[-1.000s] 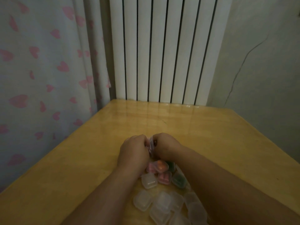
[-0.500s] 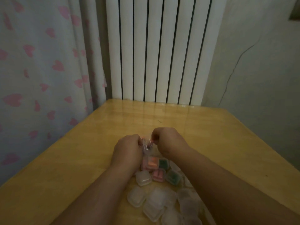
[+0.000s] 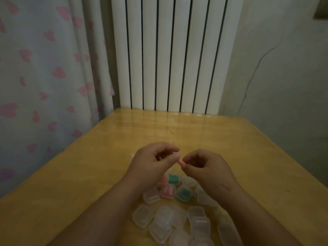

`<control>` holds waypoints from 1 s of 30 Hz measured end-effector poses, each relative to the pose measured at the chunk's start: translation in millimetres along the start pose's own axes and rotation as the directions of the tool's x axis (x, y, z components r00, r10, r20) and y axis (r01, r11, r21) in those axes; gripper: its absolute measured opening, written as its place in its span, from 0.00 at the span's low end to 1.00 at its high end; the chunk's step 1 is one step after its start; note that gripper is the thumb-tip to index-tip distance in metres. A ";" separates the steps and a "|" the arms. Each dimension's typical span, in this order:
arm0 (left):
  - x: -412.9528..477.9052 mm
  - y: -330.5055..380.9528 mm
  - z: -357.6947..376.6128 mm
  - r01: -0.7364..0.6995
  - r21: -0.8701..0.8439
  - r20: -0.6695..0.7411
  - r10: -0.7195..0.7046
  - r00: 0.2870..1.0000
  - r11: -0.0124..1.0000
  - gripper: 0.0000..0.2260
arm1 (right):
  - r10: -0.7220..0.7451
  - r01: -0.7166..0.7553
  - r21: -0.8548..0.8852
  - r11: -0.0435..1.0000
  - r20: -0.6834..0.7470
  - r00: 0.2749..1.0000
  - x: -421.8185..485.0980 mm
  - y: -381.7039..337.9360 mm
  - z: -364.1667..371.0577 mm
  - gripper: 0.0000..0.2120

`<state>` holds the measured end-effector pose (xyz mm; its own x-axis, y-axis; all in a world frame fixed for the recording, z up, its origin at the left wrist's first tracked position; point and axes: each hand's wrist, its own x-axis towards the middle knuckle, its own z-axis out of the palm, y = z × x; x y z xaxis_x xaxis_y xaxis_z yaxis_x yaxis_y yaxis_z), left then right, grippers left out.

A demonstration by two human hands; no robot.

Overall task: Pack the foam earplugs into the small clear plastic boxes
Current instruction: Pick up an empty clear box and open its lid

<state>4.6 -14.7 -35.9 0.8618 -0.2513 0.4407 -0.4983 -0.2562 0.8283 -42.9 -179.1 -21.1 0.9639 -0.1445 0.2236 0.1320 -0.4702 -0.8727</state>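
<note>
Closest to the person, at 6 o'clock from the hands, lay a heap of empty boxes [image 3: 163,219] on the table [image 3: 88,174]. They were shut, some tipped over on others. They were probably kept close so a new one was easy to grab.

A bit farther, just under the hands, sat the full boxes [image 3: 167,191]. One had pink inside and two had green. They were likely pushed there, out of the way but still together.

Above them both hands were held up off the table, near each other, likely so the person could see the small work well.

The right hand [image 3: 209,169], at 3 o'clock, pinched a pink earplug [image 3: 182,163] with its thumb and first finger. Its other fingers were curled in. The earplug poked out toward 9 o'clock, at the left hand [image 3: 152,166].

The left hand's fingers were curled too, with the thumb and fingertips close together right beside the earplug's free end. Something pale showed inside that hand. It may have been a box waiting for the earplug, but I could not tell if it held one.

At 12 o'clock stood a white radiator [image 3: 170,59], with a heart curtain [image 3: 44,68] at 10 o'clock.
</note>
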 end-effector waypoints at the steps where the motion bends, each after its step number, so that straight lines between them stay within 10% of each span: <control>1: -0.5 -0.2 1.1 0.026 -0.035 0.041 -0.024 0.999 0.999 0.07 | -0.013 0.013 0.006 1.000 0.004 1.000 -0.5 0.8 1.4 0.03; 14: -2.1 5.5 1.0 0.268 -0.181 0.165 -0.240 0.957 0.946 0.11 | 0.109 -0.080 0.205 0.976 -0.133 0.985 1.7 8.4 0.2 0.04; 30: -2.8 8.6 0.0 0.147 -0.085 0.039 -0.144 0.989 0.986 0.06 | 0.093 -0.038 0.449 0.893 -0.100 0.991 -1.3 2.5 3.5 0.09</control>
<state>-2.0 -16.2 -30.0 0.9201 -0.2483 0.3030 -0.3565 -0.2100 0.9104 -43.1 -177.1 -25.1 0.9441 -0.2736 0.1839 0.1846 -0.0235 -0.9825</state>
